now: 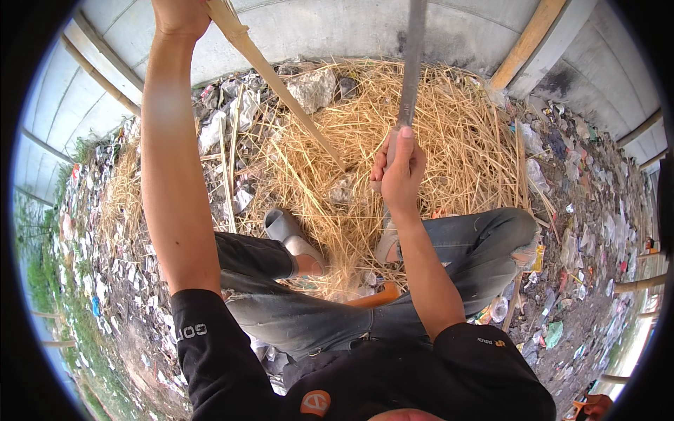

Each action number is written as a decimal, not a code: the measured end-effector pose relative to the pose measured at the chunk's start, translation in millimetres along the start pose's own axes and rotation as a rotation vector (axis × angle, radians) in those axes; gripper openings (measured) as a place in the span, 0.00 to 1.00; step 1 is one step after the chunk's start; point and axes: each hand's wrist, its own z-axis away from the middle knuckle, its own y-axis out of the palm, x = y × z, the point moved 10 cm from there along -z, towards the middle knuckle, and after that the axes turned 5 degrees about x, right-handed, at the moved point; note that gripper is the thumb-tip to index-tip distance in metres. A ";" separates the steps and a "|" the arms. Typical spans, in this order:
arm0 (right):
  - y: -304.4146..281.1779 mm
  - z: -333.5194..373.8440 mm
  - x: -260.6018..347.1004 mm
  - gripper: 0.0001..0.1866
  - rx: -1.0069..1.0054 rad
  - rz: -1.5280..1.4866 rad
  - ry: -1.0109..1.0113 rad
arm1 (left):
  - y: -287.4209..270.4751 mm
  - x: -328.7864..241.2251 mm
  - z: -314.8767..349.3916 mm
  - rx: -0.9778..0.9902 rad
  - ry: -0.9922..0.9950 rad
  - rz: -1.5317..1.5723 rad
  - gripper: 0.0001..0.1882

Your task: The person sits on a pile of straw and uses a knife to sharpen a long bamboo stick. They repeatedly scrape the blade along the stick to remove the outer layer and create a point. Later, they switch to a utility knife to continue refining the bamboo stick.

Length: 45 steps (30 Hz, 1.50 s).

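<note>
Head view crops the left hand (181, 15) at the top; whether its fingers are closed on the strip (274, 84) beside them I cannot tell. The strip slants down to the straw (456, 140), near the right hand (401, 168), whose fingers clamp the blade (413, 63); its far end, beyond them, is cut off. Well behind the fingers, pale lettering (192, 331) marks both sleeves (210, 361).

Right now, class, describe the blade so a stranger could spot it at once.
Find the large heap of straw-coloured strips below the grey wall. Over it, the right hand grips the long blade. Its dark grey sets it apart from the pale stick in the left hand.
</note>
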 end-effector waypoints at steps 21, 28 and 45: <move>-43.8 94.5 -184.0 0.28 -0.007 0.526 0.256 | 29.4 5.5 10.2 0.466 -0.294 0.453 0.32; -51.0 107.3 -208.3 0.30 0.011 0.294 0.660 | 2.9 -1.4 18.8 0.350 -0.228 0.282 0.37; 17.6 39.7 63.5 0.26 0.135 0.147 0.149 | -9.8 -64.8 -29.5 -0.237 0.223 -0.125 0.20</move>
